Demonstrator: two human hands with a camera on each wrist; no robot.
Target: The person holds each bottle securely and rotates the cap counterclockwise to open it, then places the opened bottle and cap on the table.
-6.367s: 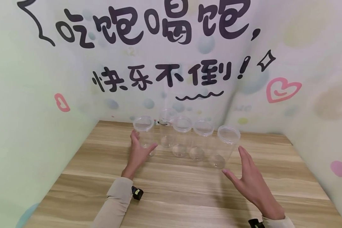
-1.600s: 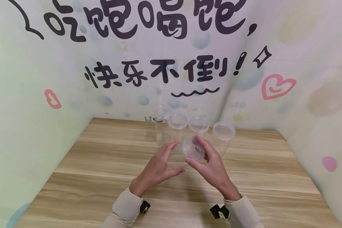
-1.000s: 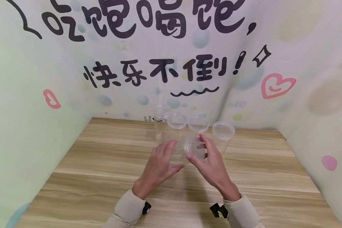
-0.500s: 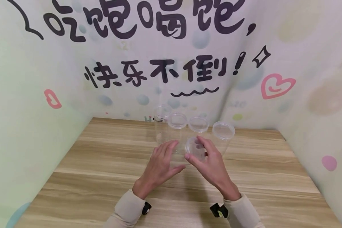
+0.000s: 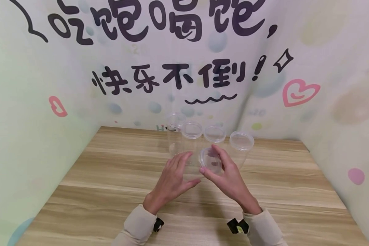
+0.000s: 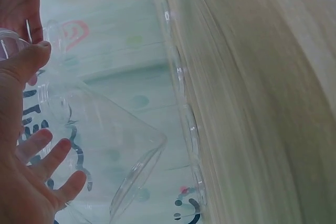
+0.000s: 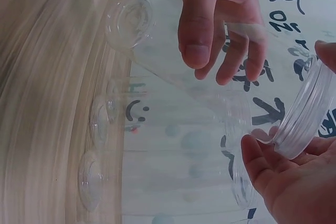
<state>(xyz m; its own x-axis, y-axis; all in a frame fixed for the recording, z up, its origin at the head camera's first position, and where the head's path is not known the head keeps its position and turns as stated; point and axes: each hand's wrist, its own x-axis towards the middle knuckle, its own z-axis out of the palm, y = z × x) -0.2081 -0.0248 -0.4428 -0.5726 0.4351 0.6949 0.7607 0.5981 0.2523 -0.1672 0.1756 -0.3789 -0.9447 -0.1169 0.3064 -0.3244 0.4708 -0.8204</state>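
Observation:
A clear plastic jar [image 5: 191, 171] is tilted between my two hands, above the table's middle, its lidded end toward my right. My left hand [image 5: 169, 179] holds the body, thumb below and fingers above. With thumb and fingers at its rim, my right hand [image 5: 232, 177] grips the clear lid [image 5: 210, 160]. In the right wrist view the lid [image 7: 307, 111] is seen edge-on by my right fingers, and the jar's round base [image 7: 134, 22] points away. The left wrist view shows the transparent body [image 6: 118, 124] beside my left fingers [image 6: 55, 156].
Several similar clear jars stand upright in a row behind my hands, among them a tall one [image 5: 176, 133] at the left and a lidded one [image 5: 241, 140] at the right. The wood-grain table [image 5: 110, 191] meets a printed wall [image 5: 135, 112] at the back.
The jar at the row's left end was lifted and brought to the middle; my right hand came from the right onto its lid. Lately my right fingers shift slightly around the lid.

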